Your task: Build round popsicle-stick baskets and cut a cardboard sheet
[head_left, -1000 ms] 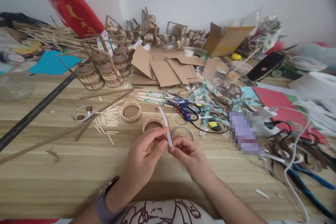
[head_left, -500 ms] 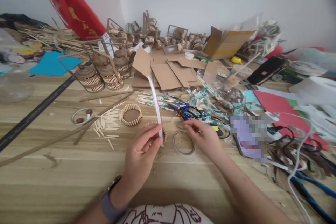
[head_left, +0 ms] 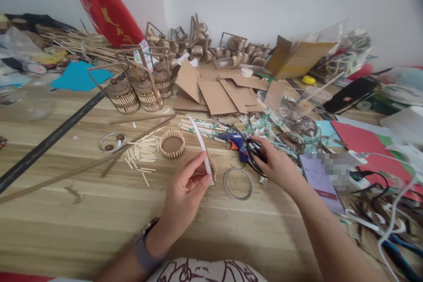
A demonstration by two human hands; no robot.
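Observation:
A narrow white paper strip (head_left: 199,135) is pinched between the thumb and fingers of my left hand (head_left: 188,180), its free end curving up and away. Behind those fingers stands a small stick-edged ring (head_left: 214,169), mostly hidden. My right hand (head_left: 272,161) has its fingers closed on the black handles of the scissors (head_left: 253,154), which lie against a blue glue gun (head_left: 243,152). Between my hands a grey ring (head_left: 238,183) lies flat. Left of them sits a round base edged with short sticks (head_left: 172,144).
Loose short sticks (head_left: 142,152) lie at the left, near a ring holding brown balls (head_left: 112,142). Behind are cardboard sheets (head_left: 218,97) and lidded stick baskets (head_left: 122,97). A phone (head_left: 322,185), wrappers and a white cable (head_left: 393,211) crowd the right.
My right hand has moved from beside the grey ring up and right onto the scissors, closing on their handles. My left hand still holds the paper strip. The camera view has shifted slightly left.

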